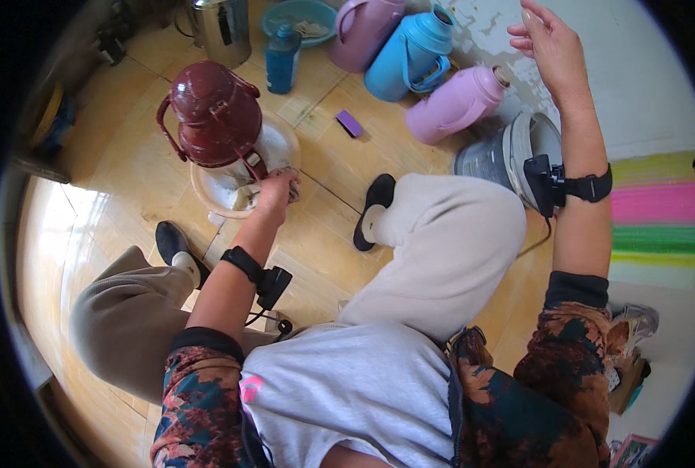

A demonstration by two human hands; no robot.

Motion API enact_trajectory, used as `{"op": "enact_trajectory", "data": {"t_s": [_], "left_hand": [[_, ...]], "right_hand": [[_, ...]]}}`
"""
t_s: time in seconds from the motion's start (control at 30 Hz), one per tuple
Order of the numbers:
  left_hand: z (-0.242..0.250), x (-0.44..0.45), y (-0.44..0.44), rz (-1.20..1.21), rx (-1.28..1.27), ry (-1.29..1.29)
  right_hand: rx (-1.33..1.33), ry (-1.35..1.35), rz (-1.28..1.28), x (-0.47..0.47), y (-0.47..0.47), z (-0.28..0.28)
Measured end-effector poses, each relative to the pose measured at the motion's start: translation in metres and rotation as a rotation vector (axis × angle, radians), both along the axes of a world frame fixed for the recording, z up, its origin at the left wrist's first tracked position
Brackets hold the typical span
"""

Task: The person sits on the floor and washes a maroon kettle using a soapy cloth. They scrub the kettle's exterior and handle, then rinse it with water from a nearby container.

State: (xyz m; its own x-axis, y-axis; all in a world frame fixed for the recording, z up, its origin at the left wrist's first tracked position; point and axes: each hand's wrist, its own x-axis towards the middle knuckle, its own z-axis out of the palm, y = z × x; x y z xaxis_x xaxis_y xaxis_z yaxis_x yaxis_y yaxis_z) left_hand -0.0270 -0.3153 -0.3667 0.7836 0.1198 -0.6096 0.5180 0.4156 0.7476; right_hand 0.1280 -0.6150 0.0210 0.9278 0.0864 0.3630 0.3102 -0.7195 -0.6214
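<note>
My left hand [277, 186] reaches forward and down, shut on a wet-looking cloth [248, 198]. It is at the lower handle of a maroon thermos flask [221, 120]; whether the fingers also grip that handle I cannot tell. The flask is in or over a pale basin [293, 140] with white suds inside, and it hides much of the basin. My right hand [555, 55] is raised at the upper right in front of the wall, holding nothing, its fingers partly spread.
Along the wall stand a mauve flask [365, 32], a blue flask [408, 55], a pink flask [455, 105] and a grey bucket [487, 155]. A blue bottle [283, 58], teal basin [271, 17], steel jug [224, 35] and purple block [349, 123] are on the tiled floor.
</note>
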Motion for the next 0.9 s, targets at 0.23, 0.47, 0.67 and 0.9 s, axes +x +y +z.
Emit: {"op": "enact_trajectory", "data": {"t_s": [0.23,0.47,0.67,0.9], "left_hand": [[0.006,0.003,-0.005,-0.015,0.027,0.007],[0.004,0.006,-0.011,-0.008,0.057,-0.033],[0.016,0.016,-0.018,0.004,-0.078,-0.075],[0.046,0.018,-0.014,0.031,-0.303,-0.128]], "right_hand": [[-0.062,-0.105,0.289,-0.024,0.106,0.052],[0.191,0.182,0.521,-0.047,0.183,0.101],[0.579,0.543,0.669,-0.006,0.228,0.082],[0.589,0.745,0.401,0.0,0.217,-0.127]]}}
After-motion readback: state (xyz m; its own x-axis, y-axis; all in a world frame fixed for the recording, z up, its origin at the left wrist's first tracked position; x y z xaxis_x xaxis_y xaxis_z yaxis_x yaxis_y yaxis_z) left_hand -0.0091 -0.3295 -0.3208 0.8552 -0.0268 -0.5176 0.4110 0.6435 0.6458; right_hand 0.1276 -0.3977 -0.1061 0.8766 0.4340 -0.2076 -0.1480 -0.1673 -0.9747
